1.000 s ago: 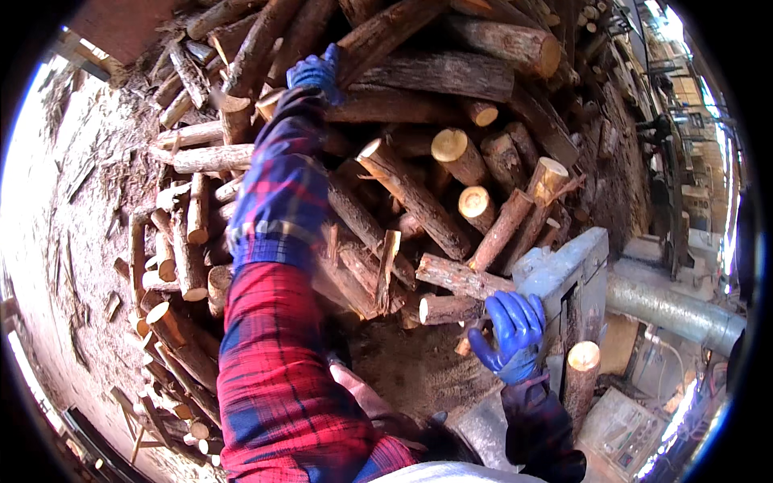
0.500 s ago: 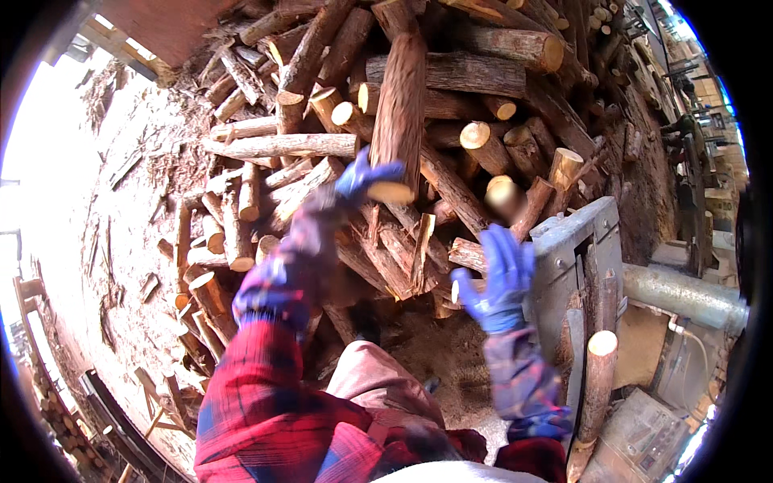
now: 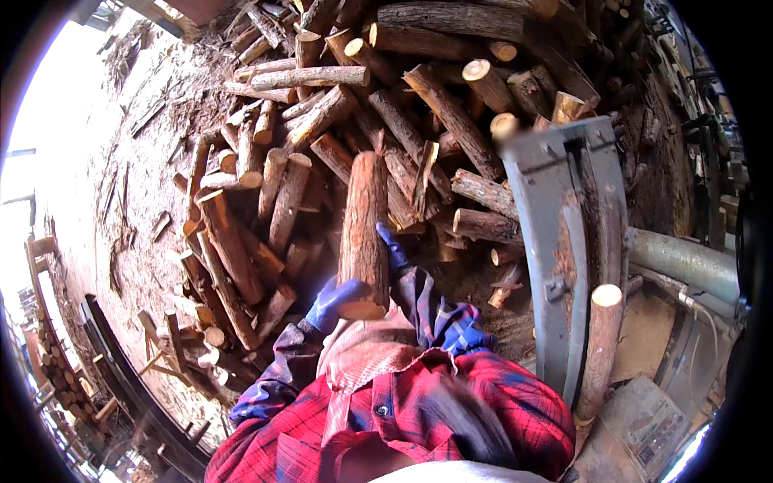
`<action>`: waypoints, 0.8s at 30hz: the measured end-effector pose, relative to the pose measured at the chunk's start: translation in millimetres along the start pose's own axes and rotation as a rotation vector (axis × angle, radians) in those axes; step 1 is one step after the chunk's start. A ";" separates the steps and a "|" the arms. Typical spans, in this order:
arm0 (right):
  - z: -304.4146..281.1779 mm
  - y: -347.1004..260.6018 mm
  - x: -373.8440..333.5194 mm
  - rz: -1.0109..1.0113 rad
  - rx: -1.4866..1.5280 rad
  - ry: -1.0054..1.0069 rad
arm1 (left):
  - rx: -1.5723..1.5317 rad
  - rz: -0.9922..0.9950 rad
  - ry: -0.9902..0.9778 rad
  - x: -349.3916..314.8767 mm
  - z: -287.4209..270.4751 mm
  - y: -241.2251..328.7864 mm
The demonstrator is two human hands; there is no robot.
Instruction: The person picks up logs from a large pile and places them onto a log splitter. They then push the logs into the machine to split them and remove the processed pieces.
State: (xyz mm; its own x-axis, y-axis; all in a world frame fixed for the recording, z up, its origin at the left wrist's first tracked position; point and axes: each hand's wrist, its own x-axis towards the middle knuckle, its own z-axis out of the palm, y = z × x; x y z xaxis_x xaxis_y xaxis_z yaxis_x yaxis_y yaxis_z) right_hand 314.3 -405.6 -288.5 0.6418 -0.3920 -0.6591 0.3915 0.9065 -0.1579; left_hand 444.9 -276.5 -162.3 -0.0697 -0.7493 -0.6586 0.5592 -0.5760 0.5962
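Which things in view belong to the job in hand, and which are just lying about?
In hand:
- thick log
- left hand, gripping its near end
- right hand, at its right side, partly hidden

Lying about, apparently:
- heaped logs
- wood scraps on the ground

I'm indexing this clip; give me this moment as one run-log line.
left hand: holding log by near end | right hand: at log's right side | log pile: ahead | grey metal frame: right

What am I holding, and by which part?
A log: your left hand holds its near cut end; your right hand is at its right side, grip unclear.
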 end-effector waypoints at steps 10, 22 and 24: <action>62.1 -223.0 -254.8 -0.911 -0.821 -0.124 | 0.320 0.496 -0.275 -29.5 185.6 -42.7; -75.0 -365.1 -398.1 -0.883 -2.149 0.802 | 0.470 0.290 -0.081 -58.5 172.3 -89.9; -75.0 -353.2 -411.4 -0.808 -2.029 0.697 | 0.458 0.338 0.007 -62.6 144.7 -96.5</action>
State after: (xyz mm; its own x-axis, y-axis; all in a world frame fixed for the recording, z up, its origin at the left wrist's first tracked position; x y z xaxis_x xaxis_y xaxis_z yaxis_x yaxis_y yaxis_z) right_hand -137.4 -552.8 -16.6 0.3236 -0.9413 -0.0962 -0.8711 -0.2566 -0.4188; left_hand 275.8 -221.3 -112.2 0.0577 -0.9153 -0.3986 0.1343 -0.3885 0.9116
